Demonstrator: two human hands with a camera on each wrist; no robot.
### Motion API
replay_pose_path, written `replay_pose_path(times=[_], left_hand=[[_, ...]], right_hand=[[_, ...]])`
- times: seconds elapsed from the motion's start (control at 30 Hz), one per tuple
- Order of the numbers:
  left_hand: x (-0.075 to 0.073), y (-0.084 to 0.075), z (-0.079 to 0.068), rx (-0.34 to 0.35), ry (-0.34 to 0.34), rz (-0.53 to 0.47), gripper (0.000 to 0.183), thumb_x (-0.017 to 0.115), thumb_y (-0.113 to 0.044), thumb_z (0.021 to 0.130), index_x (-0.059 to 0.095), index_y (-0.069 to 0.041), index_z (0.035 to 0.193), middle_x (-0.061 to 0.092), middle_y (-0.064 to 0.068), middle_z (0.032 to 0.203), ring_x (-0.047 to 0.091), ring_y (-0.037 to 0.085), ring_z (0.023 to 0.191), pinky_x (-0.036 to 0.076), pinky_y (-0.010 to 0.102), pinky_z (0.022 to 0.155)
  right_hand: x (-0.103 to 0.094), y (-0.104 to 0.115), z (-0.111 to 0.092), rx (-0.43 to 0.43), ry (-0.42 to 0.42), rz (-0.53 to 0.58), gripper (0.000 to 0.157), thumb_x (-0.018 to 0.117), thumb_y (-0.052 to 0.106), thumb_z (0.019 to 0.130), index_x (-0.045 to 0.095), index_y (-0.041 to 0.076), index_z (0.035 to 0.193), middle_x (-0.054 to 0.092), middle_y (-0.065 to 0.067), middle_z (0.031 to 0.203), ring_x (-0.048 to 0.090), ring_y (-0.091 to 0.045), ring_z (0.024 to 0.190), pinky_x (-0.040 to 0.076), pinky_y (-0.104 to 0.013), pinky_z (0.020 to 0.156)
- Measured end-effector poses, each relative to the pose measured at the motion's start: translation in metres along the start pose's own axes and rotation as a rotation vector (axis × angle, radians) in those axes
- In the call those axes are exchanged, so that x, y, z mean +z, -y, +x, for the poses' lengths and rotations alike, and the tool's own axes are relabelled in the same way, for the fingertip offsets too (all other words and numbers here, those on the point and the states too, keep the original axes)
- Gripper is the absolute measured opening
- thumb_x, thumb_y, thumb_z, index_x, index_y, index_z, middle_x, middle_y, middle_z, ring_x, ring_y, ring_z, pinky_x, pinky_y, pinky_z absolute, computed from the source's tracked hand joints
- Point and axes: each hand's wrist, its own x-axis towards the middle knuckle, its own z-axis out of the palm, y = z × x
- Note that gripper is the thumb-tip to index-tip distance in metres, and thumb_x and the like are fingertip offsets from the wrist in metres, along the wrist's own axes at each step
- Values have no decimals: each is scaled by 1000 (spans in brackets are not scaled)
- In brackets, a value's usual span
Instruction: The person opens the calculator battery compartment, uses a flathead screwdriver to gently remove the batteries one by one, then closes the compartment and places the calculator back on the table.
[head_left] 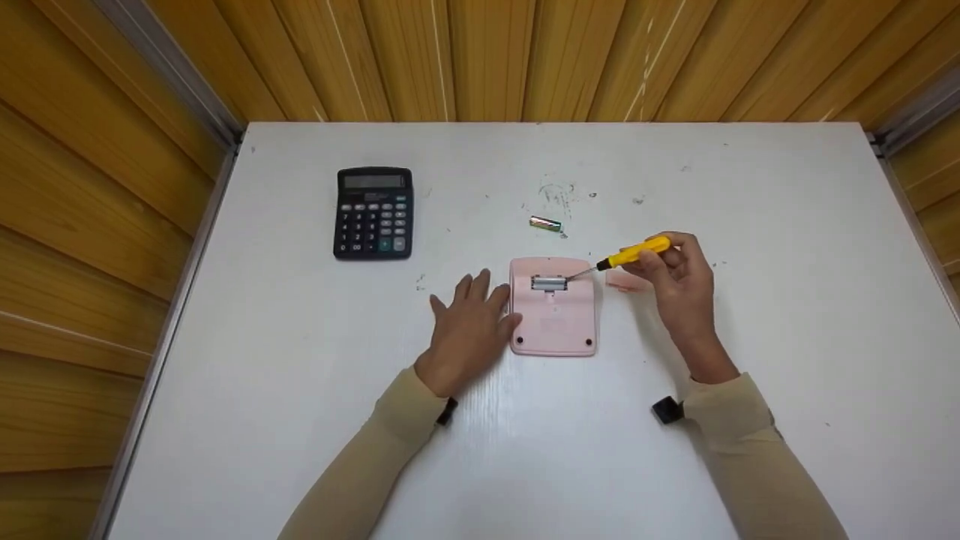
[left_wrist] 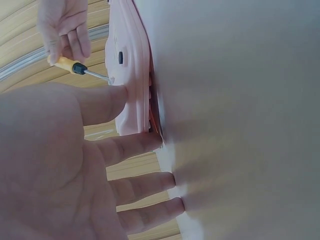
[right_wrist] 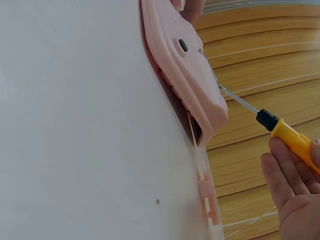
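A pink calculator (head_left: pixel 555 322) lies face down on the white table, its battery compartment uncovered. Inside that compartment sits a silvery battery (head_left: pixel 550 283). My right hand (head_left: pixel 686 292) grips a screwdriver (head_left: pixel 637 253) by its yellow handle. The screwdriver's metal tip reaches the right end of the compartment; whether it touches the battery I cannot tell. At the calculator's left side rests my left hand (head_left: pixel 471 330), fingers spread and straight, with the thumb (left_wrist: pixel 107 102) against the pink casing. Under the right hand's near side lies a small pink battery cover (head_left: pixel 624 282), partly hidden.
A loose battery (head_left: pixel 545 223) lies beyond the pink calculator. Farther left is a black calculator (head_left: pixel 373 214), keys up. Yellow wood-patterned panels (head_left: pixel 487 60) rise behind the table's (head_left: pixel 262 337) far edge. Each wrist carries a black device (head_left: pixel 666 410).
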Motion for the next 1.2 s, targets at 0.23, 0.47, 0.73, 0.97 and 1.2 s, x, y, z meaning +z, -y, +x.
replay_pose_path(times=[0.23, 0.47, 0.73, 0.97, 1.2], left_hand=[[-1, -1, 0, 0, 13, 3, 55, 56, -48, 109, 58, -16, 154, 41, 19, 166, 36, 44, 152, 29, 83, 106], [-1, 0, 1, 10, 9, 20, 53, 56, -46, 109, 59, -16, 153, 43, 19, 164, 38, 44, 151, 31, 84, 104], [-2, -1, -1, 5, 8, -9, 53, 57, -45, 109, 59, -15, 153, 41, 20, 165, 36, 45, 152, 29, 84, 105], [-3, 0, -1, 12, 9, -8, 53, 57, -45, 109, 59, -14, 153, 41, 20, 165, 36, 44, 152, 29, 84, 105], [-1, -1, 0, 10, 6, 18, 53, 56, -47, 109, 58, -18, 154, 41, 20, 165, 36, 44, 152, 30, 84, 105]], right_hand=[[-5, -11, -1, 74, -20, 139, 26, 61, 7, 108, 51, -5, 129, 74, -16, 114, 77, -22, 100, 58, -34, 92], [-5, -11, 1, 145, -25, 268, 24, 61, 5, 108, 52, -2, 128, 74, -18, 113, 77, -26, 97, 58, -37, 91], [-7, -14, 0, 270, 13, 288, 36, 63, 19, 108, 46, 0, 133, 73, -15, 117, 77, -25, 101, 57, -38, 93], [-10, -16, 0, 382, 21, 349, 41, 65, 25, 107, 44, 3, 134, 74, -16, 116, 78, -27, 100, 55, -37, 95], [0, -13, 0, 414, 32, 370, 35, 62, 20, 109, 45, 0, 132, 73, -14, 119, 76, -25, 103, 55, -38, 98]])
